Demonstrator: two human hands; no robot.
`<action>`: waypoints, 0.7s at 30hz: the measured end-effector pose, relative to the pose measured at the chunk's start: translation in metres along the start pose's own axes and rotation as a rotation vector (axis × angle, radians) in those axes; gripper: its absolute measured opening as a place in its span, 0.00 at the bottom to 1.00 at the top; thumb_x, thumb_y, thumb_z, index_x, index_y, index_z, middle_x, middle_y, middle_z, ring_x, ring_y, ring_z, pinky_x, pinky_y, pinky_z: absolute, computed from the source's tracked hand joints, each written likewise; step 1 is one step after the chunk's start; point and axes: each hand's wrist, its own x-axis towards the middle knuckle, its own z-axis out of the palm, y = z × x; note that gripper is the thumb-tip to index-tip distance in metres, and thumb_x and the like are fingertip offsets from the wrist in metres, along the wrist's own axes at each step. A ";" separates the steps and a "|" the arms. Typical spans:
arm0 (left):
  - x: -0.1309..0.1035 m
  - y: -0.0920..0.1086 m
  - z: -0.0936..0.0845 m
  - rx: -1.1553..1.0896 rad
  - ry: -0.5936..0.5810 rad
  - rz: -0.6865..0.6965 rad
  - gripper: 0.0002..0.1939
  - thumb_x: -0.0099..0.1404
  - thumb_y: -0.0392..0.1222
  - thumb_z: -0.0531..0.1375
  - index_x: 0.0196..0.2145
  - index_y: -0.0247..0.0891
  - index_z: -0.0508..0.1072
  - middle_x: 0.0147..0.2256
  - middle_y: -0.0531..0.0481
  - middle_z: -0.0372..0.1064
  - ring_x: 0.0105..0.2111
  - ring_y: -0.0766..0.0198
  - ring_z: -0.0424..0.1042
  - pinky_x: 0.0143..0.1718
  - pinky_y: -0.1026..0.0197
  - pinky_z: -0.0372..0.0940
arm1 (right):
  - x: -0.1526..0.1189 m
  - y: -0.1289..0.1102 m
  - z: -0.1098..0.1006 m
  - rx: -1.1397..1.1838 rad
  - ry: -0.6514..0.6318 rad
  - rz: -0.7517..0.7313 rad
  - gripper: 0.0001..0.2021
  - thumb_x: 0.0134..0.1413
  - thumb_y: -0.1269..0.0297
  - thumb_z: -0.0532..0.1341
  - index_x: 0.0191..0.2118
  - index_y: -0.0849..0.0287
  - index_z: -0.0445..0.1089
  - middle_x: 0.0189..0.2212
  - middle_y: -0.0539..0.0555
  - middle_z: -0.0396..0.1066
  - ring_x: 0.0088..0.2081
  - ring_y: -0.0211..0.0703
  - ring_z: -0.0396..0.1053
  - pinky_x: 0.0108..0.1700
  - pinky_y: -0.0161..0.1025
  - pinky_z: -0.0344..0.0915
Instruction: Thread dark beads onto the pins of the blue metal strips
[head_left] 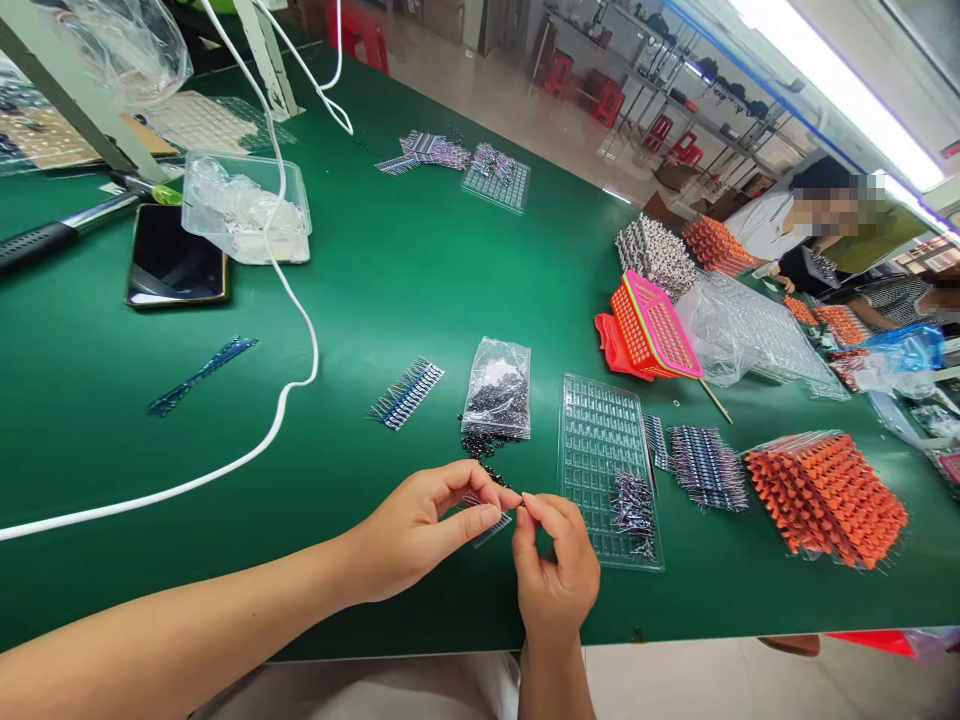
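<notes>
My left hand point(439, 525) and my right hand point(559, 565) meet fingertip to fingertip near the table's front edge. Between the right thumb and index finger is a tiny dark piece point(522, 503), too small to name. The left fingers are curled close against it; what they hold, if anything, is hidden. Beneath the left hand lies a strip of small leaded parts point(491, 532), partly covered. Just beyond the hands, small black beads point(480, 443) spill by a clear plastic bag point(496, 390) of the same beads. Right of the hands is a clear plastic tray point(600, 430) with a pile of thin-leaded parts point(634, 510) on it.
A strip of blue-and-white leaded parts point(407, 393) lies left of the bag. Stacked orange parts point(829, 500) and a pink-orange basket point(656, 325) stand right. A white cable point(300, 385), phone point(178, 255), hammer point(67, 230) and plastic box point(247, 205) lie left. People sit far right.
</notes>
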 end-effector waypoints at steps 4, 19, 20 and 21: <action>0.002 0.002 0.000 -0.093 0.005 -0.032 0.11 0.66 0.46 0.64 0.35 0.36 0.71 0.45 0.45 0.77 0.35 0.66 0.68 0.41 0.59 0.65 | 0.000 0.001 0.000 -0.031 0.009 -0.028 0.14 0.57 0.80 0.62 0.47 0.57 0.72 0.36 0.53 0.75 0.38 0.38 0.74 0.40 0.36 0.73; 0.003 0.002 -0.001 -0.066 0.015 -0.067 0.14 0.64 0.51 0.65 0.35 0.37 0.71 0.44 0.45 0.77 0.39 0.62 0.70 0.41 0.59 0.64 | 0.002 -0.002 -0.003 0.062 -0.050 0.089 0.10 0.60 0.76 0.61 0.44 0.55 0.71 0.34 0.51 0.75 0.36 0.37 0.74 0.38 0.34 0.72; 0.002 0.002 -0.002 -0.047 0.008 -0.066 0.14 0.64 0.52 0.65 0.36 0.38 0.72 0.43 0.45 0.77 0.39 0.61 0.70 0.41 0.59 0.64 | 0.002 -0.003 -0.003 0.061 -0.051 0.076 0.11 0.60 0.76 0.61 0.45 0.55 0.71 0.35 0.51 0.75 0.37 0.37 0.74 0.38 0.34 0.72; 0.002 0.002 -0.002 -0.022 0.012 -0.067 0.14 0.64 0.52 0.64 0.36 0.38 0.72 0.43 0.45 0.77 0.39 0.60 0.70 0.41 0.59 0.64 | 0.003 -0.004 -0.003 0.056 -0.055 0.061 0.11 0.60 0.77 0.61 0.46 0.55 0.71 0.35 0.51 0.75 0.37 0.37 0.74 0.39 0.35 0.72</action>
